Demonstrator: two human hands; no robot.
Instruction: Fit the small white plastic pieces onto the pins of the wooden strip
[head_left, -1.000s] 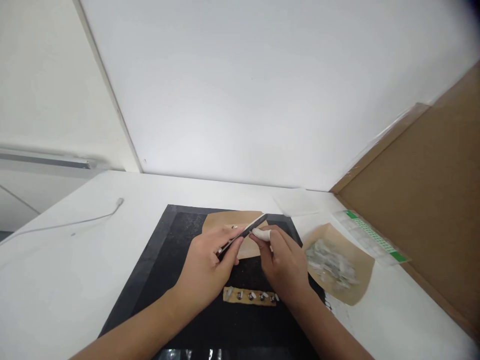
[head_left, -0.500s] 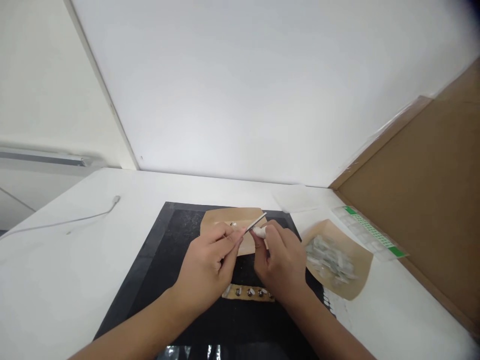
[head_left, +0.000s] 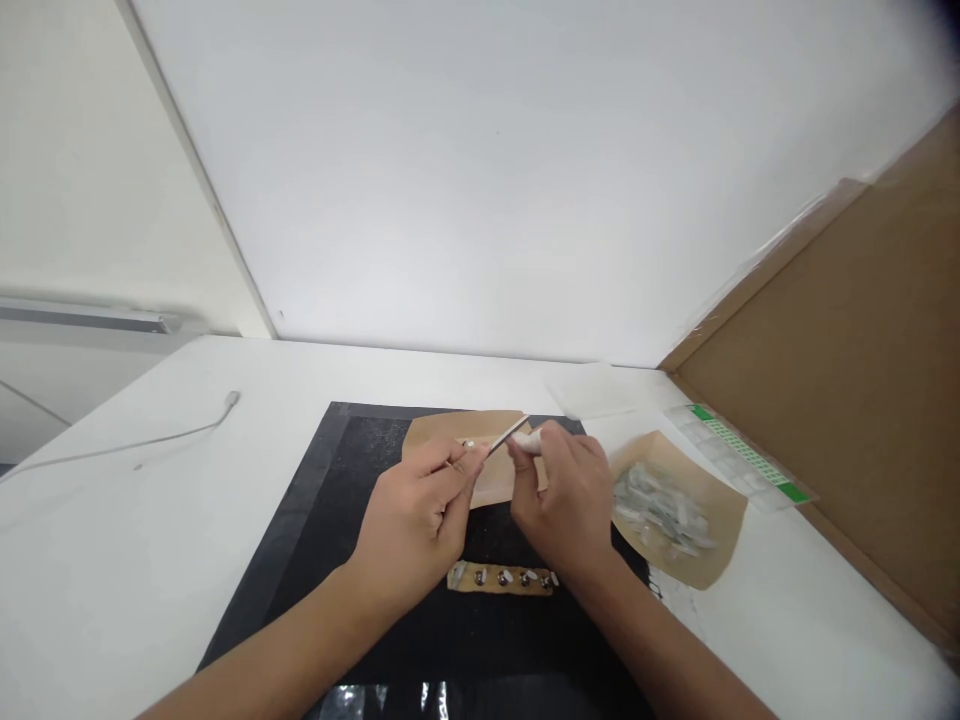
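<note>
My left hand (head_left: 416, 505) is closed in a pinch on a slim, flat grey stick (head_left: 510, 434), which slants up to the right. My right hand (head_left: 566, 495) is closed at the stick's far part, with a small white, soft-looking thing (head_left: 529, 441) at its fingertips; whether that is a wad or a finger cover, I cannot tell. Behind the hands lies a tan paper sheet (head_left: 435, 430) with a small white and dark piece (head_left: 469, 444) on it. Nearer me, a tan strip (head_left: 491, 588) bears several shiny round studs with small white pieces.
All this rests on a black mat (head_left: 330, 560) on a white table (head_left: 112, 560). To the right lie a tan paper (head_left: 724, 520) with a pile of clear slivers (head_left: 664, 510) and a clear case with a green label (head_left: 750, 455). A cable (head_left: 150, 450) runs at left.
The right fingers and the white thing have shifted slightly right, a little away from the stick. More of the studded strip shows. Both hands keep their grip.
</note>
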